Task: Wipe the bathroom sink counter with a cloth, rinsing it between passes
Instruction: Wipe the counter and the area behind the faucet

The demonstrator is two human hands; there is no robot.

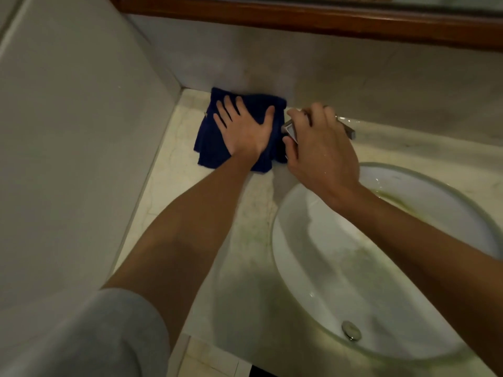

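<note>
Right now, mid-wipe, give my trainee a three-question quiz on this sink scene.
1. True or false: the left hand lies flat on the blue cloth.
2. What does the right hand grip? A) tap B) drain plug C) mirror frame
3. Fill in: the cloth lies on the counter, against the back ____.

Key: 1 true; 2 A; 3 wall.

Pale marble counter point(174, 170) w/ inset sink point(313, 262); folded blue cloth point(212, 142) flat at back left corner
</note>
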